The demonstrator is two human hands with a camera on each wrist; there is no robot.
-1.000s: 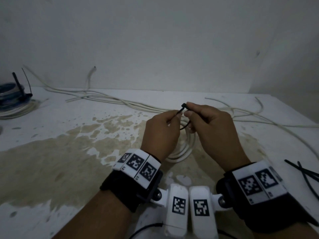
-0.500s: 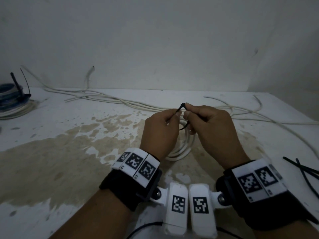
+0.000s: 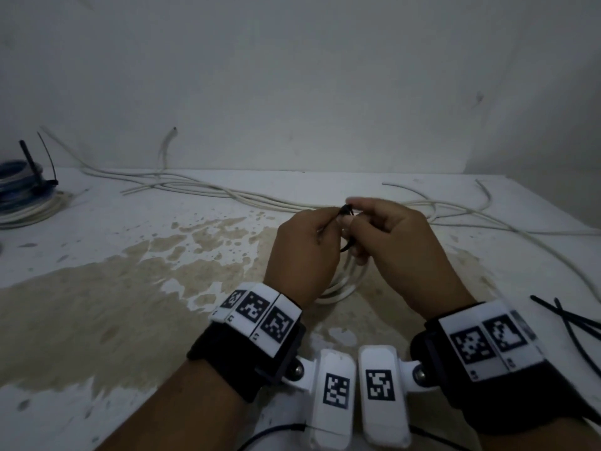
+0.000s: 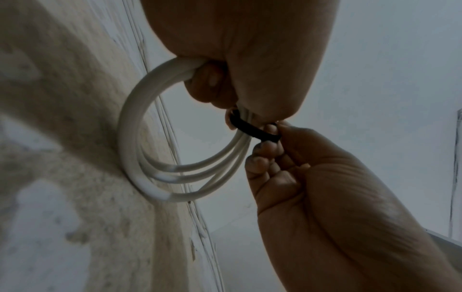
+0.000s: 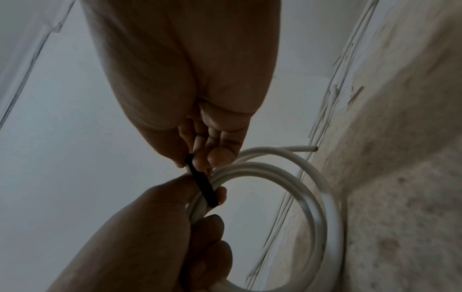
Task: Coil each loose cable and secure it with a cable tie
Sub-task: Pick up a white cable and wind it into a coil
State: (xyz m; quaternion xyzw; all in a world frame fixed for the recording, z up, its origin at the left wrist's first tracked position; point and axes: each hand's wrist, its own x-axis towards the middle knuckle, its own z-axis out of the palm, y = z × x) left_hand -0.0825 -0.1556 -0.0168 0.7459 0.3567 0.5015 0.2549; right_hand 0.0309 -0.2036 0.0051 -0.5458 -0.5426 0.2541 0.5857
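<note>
Hands meet over a stained white surface [image 3: 97, 242], where a coil of white cable [image 4: 140, 158] is held up clear of it and a black cable tie [image 4: 252, 130] is wrapped round the gathered strands at the top of the coil. The left hand [image 3: 302, 252] has its fingers curled round the bundle, one end of the tie running out of its grip in the head view; the right hand [image 3: 393, 249] pinches the tie between thumb and fingertips [image 5: 200, 158], close against the left.

Everything turns on how the tie sits between the two hands. Its band crosses the cable strands at right angles, and the small head of the tie [image 3: 346, 210] stands at the very top, in the narrow gap between the hands. The coil hangs below, its plane nearly upright and facing the person. Whether the tail has entered the head cannot be told; the fingers hide that join. Drawing the loop snug would, by the look of it, call for a pull along the tie's own length, away from the left hand, which is placed to brace the bundle.

More white cable [image 3: 227, 196] lies loose along the back of the surface. A blue-and-white bundle already tied [image 3: 22, 193] sits at far left, and spare black ties [image 3: 572, 323] lie just beside the right wrist.
</note>
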